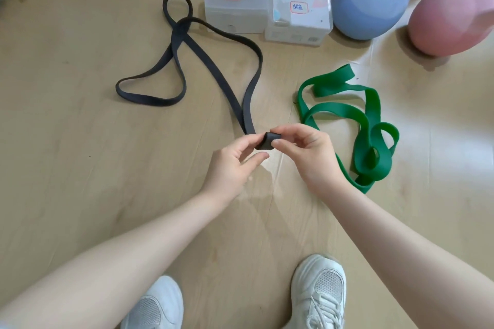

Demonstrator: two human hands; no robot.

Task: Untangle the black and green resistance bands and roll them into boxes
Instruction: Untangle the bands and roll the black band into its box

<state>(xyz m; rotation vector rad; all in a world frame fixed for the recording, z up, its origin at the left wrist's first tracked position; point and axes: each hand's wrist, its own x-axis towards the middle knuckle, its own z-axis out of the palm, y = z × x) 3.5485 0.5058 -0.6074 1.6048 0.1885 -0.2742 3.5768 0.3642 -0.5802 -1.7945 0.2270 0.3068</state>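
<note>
From the head view, you have the near end of the black band [213,61] folded into a small first turn, pinched between the fingertips of your right hand [304,157] and steadied by the thumb and forefinger of your left hand [235,160]; both hands grip that folded end, just above the wooden floor [80,155]. The rest of the band trails away in flat, floppy loops that cross once near the left clear box [236,4]. It looks like light, soft rubber with a matte face, likely grippy but springy, so the roll will want to uncoil: keep your pinch on the coil's edges and feed the strap in flat. The green band [371,120] lies well apart to your right, wider, glossier, heaped in twisted loops. Both labelled boxes are translucent plastic with lids on; the right clear box [298,19] sits touching the first. A blue kettlebell [371,5] and a pink kettlebell [451,21] stand beside them
</note>
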